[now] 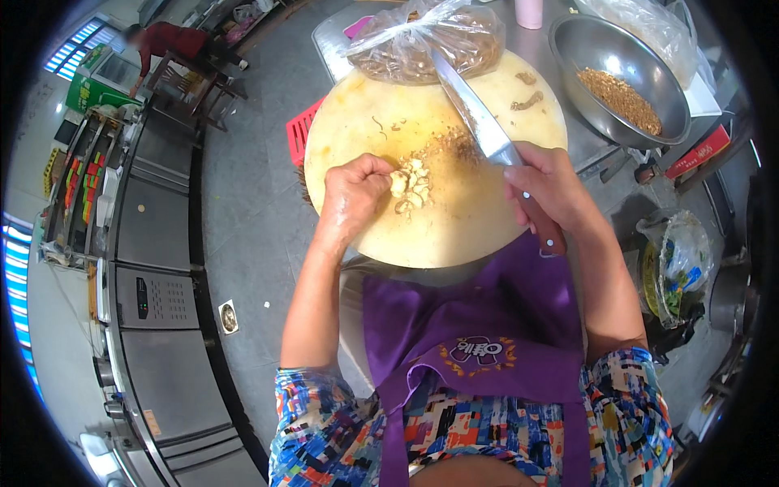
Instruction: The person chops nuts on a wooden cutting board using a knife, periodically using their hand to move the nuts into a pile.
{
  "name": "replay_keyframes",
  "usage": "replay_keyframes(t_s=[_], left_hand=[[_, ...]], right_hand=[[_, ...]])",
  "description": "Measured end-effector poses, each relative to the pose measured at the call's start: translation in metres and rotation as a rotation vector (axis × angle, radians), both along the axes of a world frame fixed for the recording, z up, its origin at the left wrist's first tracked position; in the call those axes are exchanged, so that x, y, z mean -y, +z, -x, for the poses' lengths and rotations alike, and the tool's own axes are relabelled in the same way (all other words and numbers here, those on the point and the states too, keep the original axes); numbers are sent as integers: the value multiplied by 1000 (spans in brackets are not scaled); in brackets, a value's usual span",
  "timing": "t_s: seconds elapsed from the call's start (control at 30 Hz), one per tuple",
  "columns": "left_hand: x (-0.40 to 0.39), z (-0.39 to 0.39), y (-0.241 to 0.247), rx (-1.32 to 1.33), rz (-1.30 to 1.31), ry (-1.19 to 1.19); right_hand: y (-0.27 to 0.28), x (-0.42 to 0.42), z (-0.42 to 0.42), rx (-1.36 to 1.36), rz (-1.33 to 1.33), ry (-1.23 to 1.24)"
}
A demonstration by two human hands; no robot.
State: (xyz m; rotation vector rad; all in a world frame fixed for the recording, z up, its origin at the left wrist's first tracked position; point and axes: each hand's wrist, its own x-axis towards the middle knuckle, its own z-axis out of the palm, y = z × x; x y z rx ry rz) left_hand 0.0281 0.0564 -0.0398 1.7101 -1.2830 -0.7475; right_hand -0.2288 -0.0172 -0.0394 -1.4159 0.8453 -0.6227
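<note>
A round, yellowish cutting board (468,225) lies in front of me. My right hand (548,182) grips the brown riveted handle of a kitchen knife (471,109), whose blade points up and to the left over the board. On the board's left half, my left hand (359,189) has its fingers curled at a small heap of pale yellow chopped pieces (417,185), possibly ginger. A pale piece shows at its fingertips. Brown crumbs (459,146) are scattered between the heap and the blade. At the board's far edge rests a tied clear plastic bag (426,45) with brown strands inside.
A steel bowl (614,79) holding chopped brown bits stands at the right back on a metal table (331,36). A red plastic basket (299,134) shows beside the board. Steel refrigerated counters (152,225) line the left. A person (176,49) bends near a chair at the far left.
</note>
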Motion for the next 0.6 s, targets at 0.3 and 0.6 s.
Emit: replay_keyframes(t_s=[0.3,0.6], left_hand=[[-1,11,-14,546,288,33],[20,18,-10,794,410,-225]], right_hand=[[0,1,2,38,-9,51],[0,1,-1,2,-7,49]])
